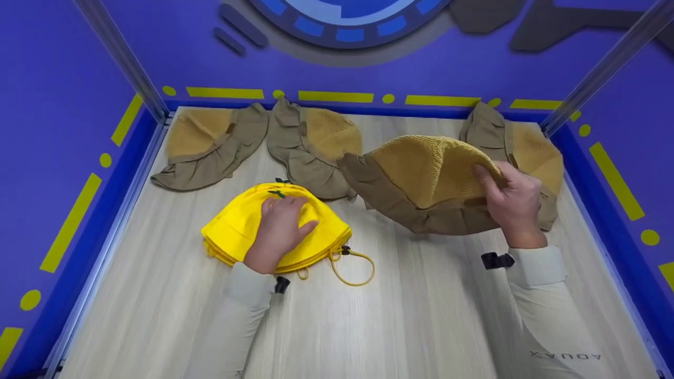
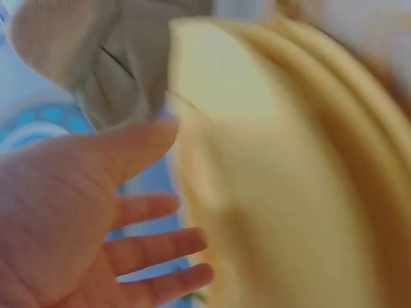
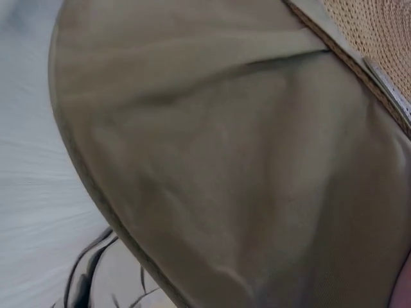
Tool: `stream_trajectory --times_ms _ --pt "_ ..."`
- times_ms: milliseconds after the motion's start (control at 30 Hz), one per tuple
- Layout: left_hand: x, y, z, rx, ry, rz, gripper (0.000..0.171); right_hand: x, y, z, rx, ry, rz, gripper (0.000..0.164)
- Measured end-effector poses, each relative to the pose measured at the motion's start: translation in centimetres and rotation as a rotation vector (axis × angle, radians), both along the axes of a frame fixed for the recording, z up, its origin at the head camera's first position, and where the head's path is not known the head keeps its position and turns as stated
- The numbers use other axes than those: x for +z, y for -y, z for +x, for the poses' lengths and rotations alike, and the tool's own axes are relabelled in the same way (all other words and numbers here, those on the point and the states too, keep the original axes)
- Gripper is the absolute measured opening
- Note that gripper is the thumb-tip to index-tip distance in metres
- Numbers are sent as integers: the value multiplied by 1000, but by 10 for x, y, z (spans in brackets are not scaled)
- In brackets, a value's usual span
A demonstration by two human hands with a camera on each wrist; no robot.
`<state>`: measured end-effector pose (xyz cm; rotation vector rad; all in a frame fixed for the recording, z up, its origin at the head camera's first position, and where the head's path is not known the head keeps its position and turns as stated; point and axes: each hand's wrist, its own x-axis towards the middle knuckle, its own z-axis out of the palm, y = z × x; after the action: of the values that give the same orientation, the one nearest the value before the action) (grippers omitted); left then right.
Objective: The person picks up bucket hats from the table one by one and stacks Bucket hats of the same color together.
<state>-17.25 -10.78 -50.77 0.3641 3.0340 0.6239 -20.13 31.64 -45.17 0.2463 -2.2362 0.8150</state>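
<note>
Yellow bucket hats [image 1: 231, 226], stacked with several brim layers showing, lie on the table left of centre; small green leaf tufts top them and a yellow cord loops out at the right. My left hand [image 1: 281, 226] rests over the crown, and in the left wrist view its fingers [image 2: 157, 244] reach out fairly straight toward the yellow cloth. My right hand [image 1: 516, 202] pinches a folded sun hat [image 1: 432, 173] with a tan woven crown and brown cloth brim, thumb on the near face. That brim [image 3: 225, 160] fills most of the right wrist view.
Along the table's back edge lie more tan and brown sun hats: one at the far left [image 1: 202, 134], one near the middle [image 1: 331, 134], and one at the right [image 1: 537, 152], partly behind the held hat. Blue panels [image 1: 347, 73] wall in the table [image 1: 368, 326].
</note>
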Motion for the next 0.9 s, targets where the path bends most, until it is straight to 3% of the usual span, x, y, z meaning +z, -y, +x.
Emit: stream_trajectory --times_ms 133,233,333,433,567,633,733,900 --pt "26 -27 -10 -68 -224 117 50 5 -2 3 38 -11 -31 12" --pt "40 -45 -22 -164 -319 203 52 9 -4 5 61 3 -41 11" --pt "51 -59 -35 -237 -253 291 59 12 -7 7 83 40 -63 9" --pt "56 -70 -46 -302 -104 396 59 13 -9 8 106 75 -84 6" --pt "54 -80 -57 -379 22 472 33 12 -12 9 111 111 -61 4" --pt "51 -84 -60 -390 23 471 26 11 -15 9 98 128 -35 6" --pt "45 -90 -63 -374 -3 454 30 9 -19 7 65 174 -14 13" --pt "37 -99 -67 -321 -4 424 32 9 -29 4 72 356 -45 40"
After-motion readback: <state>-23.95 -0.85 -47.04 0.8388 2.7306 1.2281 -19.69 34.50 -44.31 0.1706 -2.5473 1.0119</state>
